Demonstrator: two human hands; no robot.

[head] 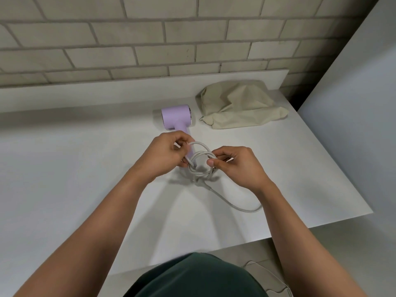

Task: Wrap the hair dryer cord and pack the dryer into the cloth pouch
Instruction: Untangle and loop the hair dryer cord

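a wall (128,39) of pale brick-shaped tiles fills the top of the view. below it a white table (64,179) runs from the left edge across to a corner at the right. a plain light panel (353,125) stands just beyond that right edge. at the bottom a dark green garment (192,277) on the person shows between two bare forearms. beside it a thin cable (267,273) lies on the floor under the table's edge.

one beige cloth pouch (240,103) lies crumpled at the back right of the table, near the wall. its small metal zip pull (201,118) points toward the dryer. one lilac hair dryer (175,116) lies on its side just left of the pouch, apart from it. its handle points at the person and runs in behind the left hand's fingers.

one pale grey cord (201,155) is gathered into a coil of several loops, held up above the table between the two hands. the left hand (165,155) has its fingers curled, gripping the coil's left side at the handle's end. the right hand (235,163) pinches the coil's right side between thumb and bent fingers. one loose tail (235,205) of the cord drops from the coil and curves over the table toward the right forearm.
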